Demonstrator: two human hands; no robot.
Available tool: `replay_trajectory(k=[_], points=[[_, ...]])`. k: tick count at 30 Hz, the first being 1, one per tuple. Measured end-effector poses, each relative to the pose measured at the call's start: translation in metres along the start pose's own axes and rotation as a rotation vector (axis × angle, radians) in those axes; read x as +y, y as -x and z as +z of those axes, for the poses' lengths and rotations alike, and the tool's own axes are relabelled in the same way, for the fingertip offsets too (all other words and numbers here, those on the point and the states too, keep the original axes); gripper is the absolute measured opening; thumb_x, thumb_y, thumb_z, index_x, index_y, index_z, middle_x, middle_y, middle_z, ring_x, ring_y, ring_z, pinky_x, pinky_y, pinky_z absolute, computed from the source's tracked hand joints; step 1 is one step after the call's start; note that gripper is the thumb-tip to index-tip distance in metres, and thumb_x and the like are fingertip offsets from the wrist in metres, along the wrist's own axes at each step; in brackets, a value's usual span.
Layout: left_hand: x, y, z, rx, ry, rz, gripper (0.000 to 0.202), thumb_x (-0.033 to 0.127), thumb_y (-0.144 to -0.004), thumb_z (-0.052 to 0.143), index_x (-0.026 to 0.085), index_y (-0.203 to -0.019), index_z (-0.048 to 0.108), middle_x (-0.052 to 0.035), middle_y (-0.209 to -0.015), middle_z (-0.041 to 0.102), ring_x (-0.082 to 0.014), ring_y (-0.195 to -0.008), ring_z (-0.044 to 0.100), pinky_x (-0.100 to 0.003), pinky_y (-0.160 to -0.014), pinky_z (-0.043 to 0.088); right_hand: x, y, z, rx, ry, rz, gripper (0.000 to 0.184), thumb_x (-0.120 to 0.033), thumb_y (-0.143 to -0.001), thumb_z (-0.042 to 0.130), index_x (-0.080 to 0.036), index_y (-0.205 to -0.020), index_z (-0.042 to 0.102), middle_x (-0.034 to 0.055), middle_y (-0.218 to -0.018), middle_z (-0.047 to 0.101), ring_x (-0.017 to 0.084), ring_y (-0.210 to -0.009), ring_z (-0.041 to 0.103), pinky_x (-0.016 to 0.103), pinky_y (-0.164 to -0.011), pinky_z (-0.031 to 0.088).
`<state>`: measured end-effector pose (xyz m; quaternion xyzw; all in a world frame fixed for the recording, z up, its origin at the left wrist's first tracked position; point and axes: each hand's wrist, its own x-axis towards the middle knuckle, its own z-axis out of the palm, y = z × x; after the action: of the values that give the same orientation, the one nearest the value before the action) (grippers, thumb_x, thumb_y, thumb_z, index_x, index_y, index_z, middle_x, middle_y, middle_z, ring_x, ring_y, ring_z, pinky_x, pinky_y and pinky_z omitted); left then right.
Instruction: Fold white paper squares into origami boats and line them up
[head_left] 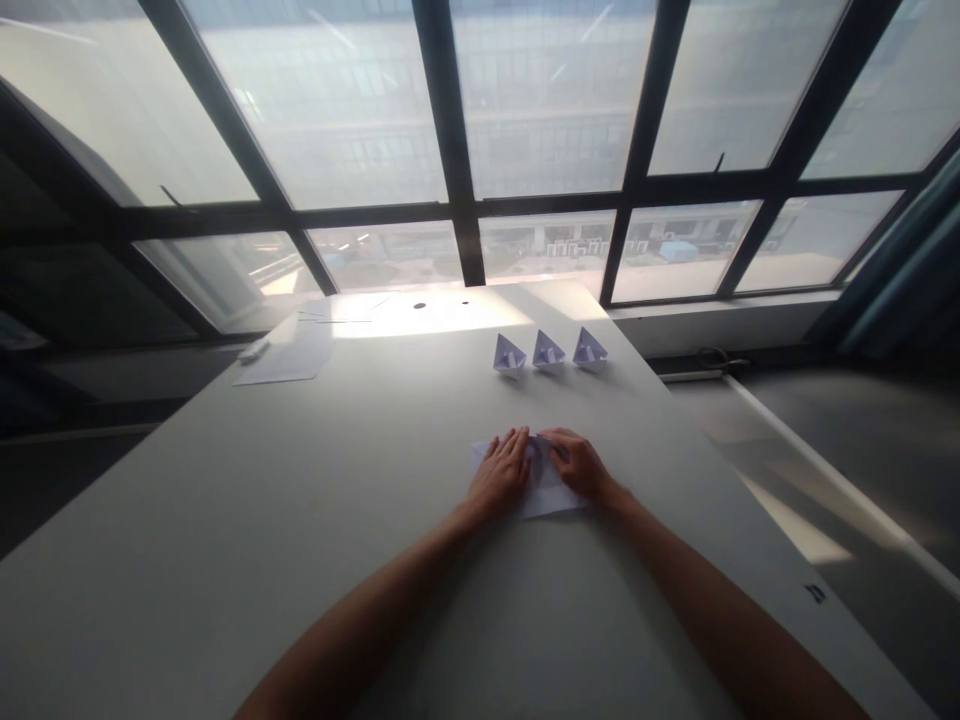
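A partly folded sheet of white paper lies on the table in front of me, under both hands. My left hand rests flat on its left part, the fingers stretched out and pointing away from me. At the upper right edge of the sheet, my right hand has its fingers bent and pressed onto the paper. Whether a fold is pinched between those fingertips is too small to see. Beyond the hands stand three folded paper shapes in a row: a left one, a middle one and a right one.
The white table reaches to a large window with dark frames. Flat white sheets lie at the far left, with a small white object on their left edge. A dark mark sits near the right edge.
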<state>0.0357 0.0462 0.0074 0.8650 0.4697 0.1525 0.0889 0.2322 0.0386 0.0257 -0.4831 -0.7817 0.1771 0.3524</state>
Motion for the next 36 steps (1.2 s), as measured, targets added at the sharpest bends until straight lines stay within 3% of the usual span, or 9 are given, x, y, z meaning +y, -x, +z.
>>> replay_trajectory(k=[5, 9, 13, 22, 31, 36], points=[[-0.003, -0.002, -0.004, 0.005, 0.040, -0.058, 0.047, 0.031, -0.104, 0.023, 0.020, -0.145, 0.041, -0.0060, -0.153, 0.040, -0.0171, -0.144, 0.029, -0.041, -0.120, 0.019, -0.020, 0.005, 0.007, -0.180, 0.174, -0.106, 0.041, -0.029, -0.096, 0.044, -0.020, -0.133, 0.058, 0.0080, -0.140, 0.056, 0.021, -0.128, 0.050, 0.036, -0.110, 0.035], [-0.004, -0.002, -0.006, -0.058, -0.043, 0.001, 0.048, 0.030, -0.102, 0.029, 0.018, -0.148, 0.037, -0.0064, -0.156, 0.034, -0.0207, -0.146, 0.024, -0.043, -0.120, 0.018, -0.025, 0.015, 0.017, -0.230, 0.320, -0.090, 0.063, -0.052, -0.099, 0.037, -0.009, -0.144, 0.044, 0.0154, -0.151, 0.041, 0.025, -0.140, 0.035, 0.042, -0.116, 0.025], [-0.003, 0.000, -0.005, -0.042, -0.111, 0.015, 0.051, 0.037, -0.103, 0.023, 0.018, -0.150, 0.035, -0.0053, -0.157, 0.030, -0.0223, -0.147, 0.021, -0.045, -0.119, 0.019, -0.025, 0.030, 0.020, -0.326, 0.399, -0.081, 0.075, -0.062, -0.097, 0.029, -0.008, -0.150, 0.032, 0.0145, -0.158, 0.025, 0.025, -0.147, 0.018, 0.047, -0.120, 0.014], [-0.004, 0.001, 0.000, -0.046, -0.188, 0.033, 0.068, 0.056, -0.099, 0.026, 0.013, -0.152, 0.027, -0.0110, -0.160, 0.022, -0.0264, -0.149, 0.015, -0.047, -0.119, 0.015, -0.031, 0.054, 0.016, -0.353, 0.436, 0.058, 0.075, -0.061, -0.098, 0.017, -0.009, -0.151, 0.030, 0.0134, -0.159, 0.021, 0.025, -0.148, 0.013, 0.051, -0.119, 0.009], [-0.006, 0.004, -0.002, -0.091, -0.287, 0.129, 0.062, 0.046, -0.100, 0.031, 0.015, -0.154, 0.024, -0.0127, -0.160, 0.020, -0.0276, -0.149, 0.013, -0.051, -0.118, 0.015, -0.029, 0.010, 0.023, -0.400, 0.411, 0.075, 0.078, -0.062, -0.098, 0.013, -0.007, -0.153, 0.021, 0.0134, -0.159, 0.017, 0.024, -0.149, 0.012, 0.050, -0.119, 0.008], [-0.006, 0.004, -0.001, -0.069, -0.282, 0.090, 0.061, 0.045, -0.101, 0.027, 0.014, -0.153, 0.025, -0.0128, -0.160, 0.021, -0.0259, -0.149, 0.014, -0.049, -0.118, 0.016, -0.024, 0.012, 0.026, -0.373, 0.442, 0.046, 0.079, -0.064, -0.097, 0.012, -0.010, -0.154, 0.019, 0.0121, -0.159, 0.016, 0.024, -0.149, 0.011, 0.049, -0.119, 0.005]])
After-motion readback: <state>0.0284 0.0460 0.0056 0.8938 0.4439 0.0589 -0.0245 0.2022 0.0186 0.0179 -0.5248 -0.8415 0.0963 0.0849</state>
